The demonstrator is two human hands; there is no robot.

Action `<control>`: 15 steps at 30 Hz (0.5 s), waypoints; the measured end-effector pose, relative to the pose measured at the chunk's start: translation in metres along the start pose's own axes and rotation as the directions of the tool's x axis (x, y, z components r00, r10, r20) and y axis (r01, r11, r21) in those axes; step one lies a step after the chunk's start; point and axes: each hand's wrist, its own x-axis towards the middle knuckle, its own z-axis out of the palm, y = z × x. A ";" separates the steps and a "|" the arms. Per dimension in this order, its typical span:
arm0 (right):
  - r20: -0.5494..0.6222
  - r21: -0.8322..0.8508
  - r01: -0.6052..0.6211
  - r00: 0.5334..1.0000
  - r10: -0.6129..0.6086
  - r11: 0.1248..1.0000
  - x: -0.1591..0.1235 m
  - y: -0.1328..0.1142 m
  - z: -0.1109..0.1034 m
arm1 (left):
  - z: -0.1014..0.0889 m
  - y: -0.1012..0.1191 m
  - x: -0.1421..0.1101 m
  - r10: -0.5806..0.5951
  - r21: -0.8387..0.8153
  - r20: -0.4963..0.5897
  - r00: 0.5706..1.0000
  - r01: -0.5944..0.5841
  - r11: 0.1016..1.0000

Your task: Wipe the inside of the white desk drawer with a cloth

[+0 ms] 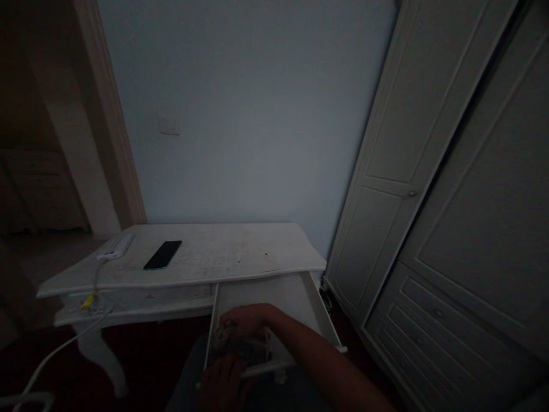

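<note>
A white drawer (pixel 295 294) stands pulled out from the right side of a white table (pixel 223 246). In its front left corner lies a dim cluster of small things (pixel 255 349), too dark to name. My right hand (pixel 246 319) reaches into the drawer from the right, its fingers curled down at the cluster's far left side. Over the drawer's front left edge, my left hand (pixel 221 375) is closed, close to the same cluster. What either hand holds is hidden by the fingers and the dark.
A black phone (pixel 163 255) lies on the tabletop, left of the drawer. Beyond it sits a white power strip (pixel 115 247), its cable (pixel 55 349) hanging down at the left. A pale wardrobe (pixel 386 229) rises at the right, and a blue wall (pixel 257 114) stands behind the table.
</note>
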 end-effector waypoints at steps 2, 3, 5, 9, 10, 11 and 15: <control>0.040 0.057 -0.063 0.997 0.061 0.996 0.003 0.002 -0.001 | 0.002 -0.002 -0.002 0.017 0.038 0.014 1.000 -0.018 0.999; 0.065 0.065 -0.109 0.992 0.104 0.992 0.006 0.004 0.000 | 0.003 -0.003 -0.003 0.029 0.057 0.018 0.999 -0.030 0.998; 0.104 0.006 -0.189 0.977 0.188 0.982 0.012 0.006 0.002 | 0.005 -0.005 -0.004 0.069 0.084 -0.001 0.998 -0.069 0.994; 0.055 -0.212 -0.271 0.956 0.289 0.939 0.025 0.003 0.013 | 0.006 -0.009 -0.003 0.114 0.083 -0.028 0.993 -0.111 0.990; 0.021 -0.241 -0.288 0.953 0.302 0.927 0.027 0.001 0.016 | 0.005 -0.009 -0.003 0.113 0.071 -0.030 0.993 -0.110 0.991; -0.027 -0.268 -0.309 0.949 0.313 0.913 0.028 -0.001 0.020 | 0.005 -0.009 -0.003 0.110 0.062 -0.035 0.993 -0.107 0.992; -0.316 -0.366 -0.369 0.913 0.258 0.855 0.023 -0.004 0.038 | 0.006 -0.009 -0.005 0.085 0.056 -0.054 0.995 -0.082 0.995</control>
